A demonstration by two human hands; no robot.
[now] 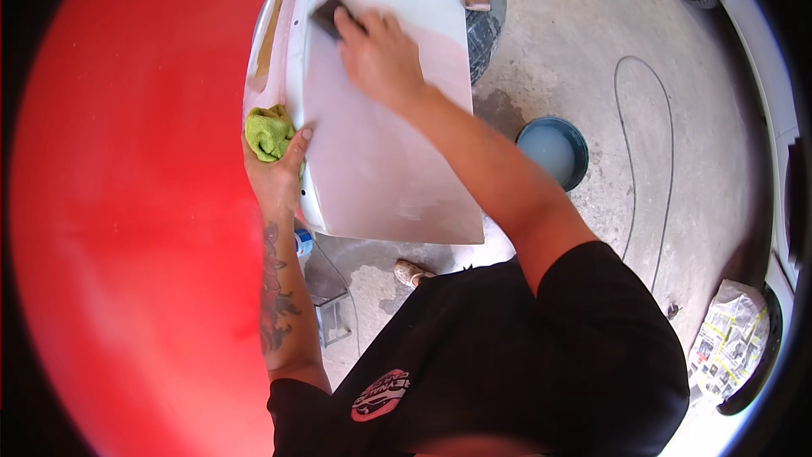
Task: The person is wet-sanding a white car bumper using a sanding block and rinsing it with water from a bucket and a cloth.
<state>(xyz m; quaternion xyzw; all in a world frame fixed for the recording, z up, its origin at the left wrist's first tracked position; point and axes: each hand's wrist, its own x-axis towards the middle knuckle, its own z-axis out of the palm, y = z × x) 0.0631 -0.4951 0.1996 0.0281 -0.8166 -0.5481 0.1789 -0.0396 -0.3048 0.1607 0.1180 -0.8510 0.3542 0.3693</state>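
Observation:
A car body panel [381, 178], white at its far part and dull pink over the rest, lies in front of me. On its far left part, my right hand [382, 55] grips a dark sanding block [326, 15] against the surface, slightly blurred. My left hand [277, 178] is closed around a crumpled green cloth [269, 132] at the panel's left edge, its thumb resting on the rim. The fingers under the cloth are hidden.
A large red car surface [127, 203] fills the left side. Right of the panel, a dark bucket [584, 161] holds cloudy bluish water. A cable [618, 101] loops across the concrete floor. A printed-paper-covered wheel [729, 338] stands at the lower right.

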